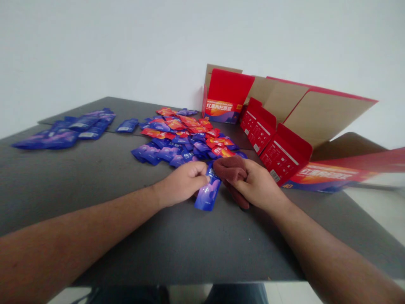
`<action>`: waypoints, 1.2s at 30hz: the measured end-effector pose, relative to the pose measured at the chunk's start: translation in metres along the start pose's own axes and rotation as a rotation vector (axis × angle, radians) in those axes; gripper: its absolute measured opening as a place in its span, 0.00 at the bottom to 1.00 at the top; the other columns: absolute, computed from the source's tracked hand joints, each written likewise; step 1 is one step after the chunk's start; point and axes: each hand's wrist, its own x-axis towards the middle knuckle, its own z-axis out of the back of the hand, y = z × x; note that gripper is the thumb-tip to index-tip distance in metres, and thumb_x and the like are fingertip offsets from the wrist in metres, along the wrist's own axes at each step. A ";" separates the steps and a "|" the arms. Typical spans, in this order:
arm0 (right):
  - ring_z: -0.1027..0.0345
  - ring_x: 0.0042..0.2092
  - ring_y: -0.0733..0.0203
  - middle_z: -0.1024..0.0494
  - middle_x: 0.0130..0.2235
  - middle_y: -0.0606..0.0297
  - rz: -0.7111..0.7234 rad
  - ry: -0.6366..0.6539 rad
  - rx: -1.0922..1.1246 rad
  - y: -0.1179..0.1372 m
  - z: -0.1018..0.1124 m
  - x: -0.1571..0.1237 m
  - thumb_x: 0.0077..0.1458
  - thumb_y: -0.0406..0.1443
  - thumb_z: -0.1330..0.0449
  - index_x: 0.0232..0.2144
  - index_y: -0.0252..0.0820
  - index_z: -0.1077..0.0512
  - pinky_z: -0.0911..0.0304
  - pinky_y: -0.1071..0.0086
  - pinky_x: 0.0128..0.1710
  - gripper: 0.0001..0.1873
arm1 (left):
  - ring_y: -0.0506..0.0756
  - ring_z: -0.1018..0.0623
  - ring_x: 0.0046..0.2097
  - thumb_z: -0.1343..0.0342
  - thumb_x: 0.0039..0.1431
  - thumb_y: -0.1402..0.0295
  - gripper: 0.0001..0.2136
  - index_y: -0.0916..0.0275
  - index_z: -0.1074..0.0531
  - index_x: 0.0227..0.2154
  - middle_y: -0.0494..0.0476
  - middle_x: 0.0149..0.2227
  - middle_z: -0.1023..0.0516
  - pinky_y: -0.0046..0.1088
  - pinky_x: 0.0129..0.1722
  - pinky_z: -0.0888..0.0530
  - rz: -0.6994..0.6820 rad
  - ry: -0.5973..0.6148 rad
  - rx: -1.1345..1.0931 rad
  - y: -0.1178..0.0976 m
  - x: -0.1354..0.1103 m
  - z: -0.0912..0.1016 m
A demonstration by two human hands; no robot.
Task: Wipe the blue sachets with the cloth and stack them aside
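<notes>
Pouch [207, 196] extends below left fingers [200, 180] pinching its upper side (right fingers [244, 187] clutch maroon cloth [230, 169]).

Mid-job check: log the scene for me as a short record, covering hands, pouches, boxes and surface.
Left hand: grips a flat blue-purple pouch
Right hand: holds a bunched maroon fabric cloth at that pouch's upper end
Centre: overlapping heap of red-orange and blue-purple pouches
Left side: group of blue-purple pouches
Between those: lone blue-purple pouch
Right side: red printed cardboard boxes, flaps open
Surface: dark grey tabletop
</notes>
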 end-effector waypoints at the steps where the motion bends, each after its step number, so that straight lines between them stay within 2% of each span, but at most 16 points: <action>1: 0.22 0.47 0.53 0.16 0.48 0.66 0.019 0.020 -0.004 0.000 0.000 0.000 0.57 0.32 0.38 0.54 0.52 0.21 0.31 0.63 0.46 0.22 | 0.48 0.35 0.28 0.44 0.61 0.65 0.10 0.61 0.36 0.26 0.47 0.26 0.34 0.25 0.28 0.38 -0.004 0.000 0.000 0.000 0.000 0.000; 4: 0.23 0.45 0.54 0.16 0.46 0.65 0.070 0.066 0.009 0.002 0.000 -0.001 0.55 0.32 0.36 0.51 0.49 0.21 0.31 0.63 0.44 0.21 | 0.48 0.35 0.28 0.43 0.60 0.65 0.10 0.61 0.36 0.27 0.46 0.25 0.34 0.25 0.28 0.39 0.006 0.008 -0.026 0.000 0.000 0.000; 9: 0.22 0.46 0.54 0.16 0.48 0.66 -0.027 -0.013 0.010 0.000 0.000 -0.001 0.59 0.33 0.38 0.54 0.52 0.22 0.30 0.64 0.44 0.21 | 0.48 0.35 0.27 0.43 0.60 0.65 0.11 0.61 0.37 0.26 0.46 0.25 0.34 0.25 0.27 0.38 0.016 -0.003 -0.043 0.001 0.000 -0.001; 14: 0.22 0.45 0.52 0.16 0.45 0.62 0.045 0.049 -0.034 0.000 -0.001 -0.001 0.56 0.34 0.36 0.50 0.47 0.21 0.30 0.62 0.44 0.19 | 0.48 0.37 0.27 0.43 0.60 0.65 0.10 0.61 0.36 0.27 0.46 0.25 0.35 0.24 0.27 0.39 0.023 0.007 -0.046 0.000 0.000 -0.001; 18: 0.21 0.47 0.54 0.16 0.48 0.65 -0.024 -0.003 0.029 0.000 -0.001 -0.001 0.59 0.34 0.38 0.54 0.52 0.22 0.30 0.64 0.45 0.21 | 0.48 0.35 0.27 0.44 0.61 0.65 0.10 0.61 0.37 0.27 0.46 0.26 0.34 0.25 0.28 0.37 0.021 0.002 -0.046 0.001 0.000 0.000; 23: 0.22 0.45 0.53 0.16 0.46 0.64 0.049 0.058 0.006 0.002 -0.001 -0.002 0.56 0.33 0.36 0.51 0.48 0.21 0.30 0.62 0.45 0.19 | 0.48 0.36 0.28 0.43 0.61 0.65 0.10 0.61 0.37 0.27 0.46 0.26 0.36 0.25 0.27 0.39 0.012 0.009 -0.034 0.002 0.001 0.000; 27: 0.21 0.47 0.54 0.16 0.49 0.66 -0.004 0.004 0.043 0.001 -0.001 -0.001 0.60 0.34 0.38 0.54 0.52 0.22 0.30 0.64 0.45 0.20 | 0.48 0.34 0.29 0.44 0.62 0.65 0.10 0.61 0.37 0.27 0.46 0.26 0.34 0.25 0.28 0.37 0.009 -0.004 -0.058 0.003 0.001 0.000; 32: 0.23 0.46 0.51 0.16 0.46 0.61 0.035 0.072 -0.008 0.003 -0.001 -0.002 0.56 0.34 0.35 0.52 0.45 0.21 0.31 0.62 0.45 0.20 | 0.47 0.37 0.27 0.43 0.61 0.66 0.10 0.61 0.37 0.27 0.45 0.25 0.36 0.25 0.28 0.39 0.003 0.001 -0.041 0.000 0.000 0.000; 36: 0.22 0.47 0.54 0.16 0.48 0.65 -0.001 0.011 0.039 0.003 -0.002 -0.002 0.60 0.33 0.38 0.54 0.52 0.22 0.31 0.64 0.46 0.20 | 0.48 0.36 0.28 0.44 0.61 0.65 0.11 0.61 0.37 0.27 0.46 0.26 0.35 0.25 0.28 0.38 -0.005 -0.015 -0.046 0.001 0.001 0.000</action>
